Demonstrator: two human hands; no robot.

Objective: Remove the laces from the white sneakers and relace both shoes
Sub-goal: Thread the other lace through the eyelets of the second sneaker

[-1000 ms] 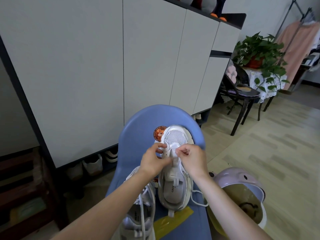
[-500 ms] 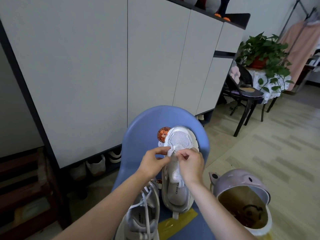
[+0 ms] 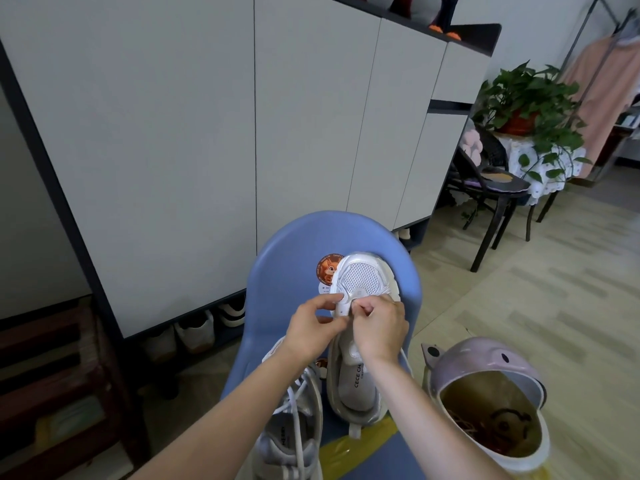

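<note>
White mesh-toe sneaker [image 3: 360, 282] lies on blue plastic chair [image 3: 287, 251], toe against backrest, near seat's right edge. Left hand [image 3: 313, 329] holds shoe's left side at lowest eyelets, fingers curled on it. Right hand [image 3: 379, 327] pinches at same spot, thumb and forefinger closed; lace end there too small to see. Second white sneaker [image 3: 294, 420], laced, just beside, at seat's front left. Pink lidded bin [image 3: 485, 362] on floor right of chair.
</note>
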